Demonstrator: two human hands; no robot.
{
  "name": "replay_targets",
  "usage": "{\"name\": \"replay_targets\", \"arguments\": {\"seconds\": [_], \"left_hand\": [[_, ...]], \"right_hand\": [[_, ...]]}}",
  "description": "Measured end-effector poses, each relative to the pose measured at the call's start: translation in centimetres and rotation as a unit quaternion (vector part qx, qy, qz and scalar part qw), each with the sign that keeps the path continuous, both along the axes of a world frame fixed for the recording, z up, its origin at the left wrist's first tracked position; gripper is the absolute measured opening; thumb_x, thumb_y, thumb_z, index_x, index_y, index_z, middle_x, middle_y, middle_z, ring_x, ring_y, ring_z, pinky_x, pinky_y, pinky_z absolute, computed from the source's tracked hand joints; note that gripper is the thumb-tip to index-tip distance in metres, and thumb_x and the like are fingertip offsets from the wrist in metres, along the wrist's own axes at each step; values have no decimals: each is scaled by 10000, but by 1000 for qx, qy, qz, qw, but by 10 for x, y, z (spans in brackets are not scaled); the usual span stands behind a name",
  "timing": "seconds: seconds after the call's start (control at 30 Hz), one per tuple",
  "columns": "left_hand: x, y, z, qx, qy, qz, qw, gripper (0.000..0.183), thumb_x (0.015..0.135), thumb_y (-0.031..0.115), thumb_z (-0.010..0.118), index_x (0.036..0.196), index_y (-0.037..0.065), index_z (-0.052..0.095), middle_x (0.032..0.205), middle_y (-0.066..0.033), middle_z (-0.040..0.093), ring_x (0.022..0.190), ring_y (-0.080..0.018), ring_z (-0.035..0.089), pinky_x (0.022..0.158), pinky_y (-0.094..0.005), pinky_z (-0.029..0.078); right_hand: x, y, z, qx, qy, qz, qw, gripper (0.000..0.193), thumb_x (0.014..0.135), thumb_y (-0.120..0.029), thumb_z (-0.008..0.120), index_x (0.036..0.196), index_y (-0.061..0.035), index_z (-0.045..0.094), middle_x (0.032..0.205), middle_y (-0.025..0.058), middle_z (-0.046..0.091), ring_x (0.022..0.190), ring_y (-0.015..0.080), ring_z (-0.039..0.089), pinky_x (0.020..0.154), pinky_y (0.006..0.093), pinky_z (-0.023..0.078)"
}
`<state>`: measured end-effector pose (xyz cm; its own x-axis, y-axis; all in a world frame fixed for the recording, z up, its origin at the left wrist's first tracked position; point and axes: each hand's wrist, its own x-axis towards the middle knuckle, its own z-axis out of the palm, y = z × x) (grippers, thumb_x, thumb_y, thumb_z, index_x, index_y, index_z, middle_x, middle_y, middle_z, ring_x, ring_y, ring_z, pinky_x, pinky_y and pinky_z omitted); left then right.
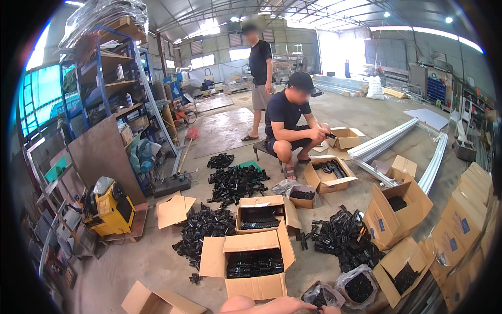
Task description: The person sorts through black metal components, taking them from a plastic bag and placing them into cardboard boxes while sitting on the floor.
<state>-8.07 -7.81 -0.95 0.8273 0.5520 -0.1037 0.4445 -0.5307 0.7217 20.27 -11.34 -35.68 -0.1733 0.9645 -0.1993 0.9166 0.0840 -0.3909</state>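
At the lower edge, my left hand [297,304] reaches in from the left beside a clear plastic bag [334,298] that holds small black parts [318,299]. My right hand [329,310] is just to its right at the bag's near side, mostly cut off by the picture's edge. The fingers of both hands are too small and cut off to show what they hold, if anything. A second plastic bag [341,280] of small black pieces stands just beyond. In front of me, an open cardboard box [256,287] contains rows of black plastic parts [255,262].
Black part piles [208,230] lie left and a further pile [345,238] right. Open cartons [384,225] surround them. A seated co-worker [293,118] handles a dark part; another person [260,68] stands behind. White metal profiles [384,152] lie right, a yellow machine [112,214] left.
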Motion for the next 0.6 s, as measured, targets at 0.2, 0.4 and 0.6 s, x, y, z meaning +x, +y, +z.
{"name": "replay_targets", "arguments": {"seconds": [0.2, 0.4, 0.6], "left_hand": [[-4, -7, -51, 12, 38, -34, 999, 501, 875, 358, 693, 1345, 196, 628, 1228, -120, 688, 1091, -324, 667, 894, -432, 535], [-9, -15, -30, 16, 163, -120, 979, 575, 892, 367, 667, 1409, 166, 518, 1041, -216, 668, 958, -407, 634, 797, -500, 499], [-7, -28, -16, 44, 142, -147, 978, 606, 932, 392, 636, 1456, 142, 461, 1118, -129, 685, 986, -328, 688, 849, -423, 552]], "right_hand": [[9, -4, -22, -35, -9, 10, 999, 199, 882, -261, 633, 898, -71, 692, 890, 189, 707, 826, 403, 679, 718, 503, 539], [16, -33, -19, 115, 28, -14, 993, 233, 908, -276, 585, 963, -63, 661, 910, 207, 701, 839, 432, 663, 734, 527, 525], [5, -24, 68, 225, 106, -139, 959, 127, 930, -166, 604, 921, -62, 676, 889, 144, 663, 837, 369, 639, 759, 482, 514]]}}
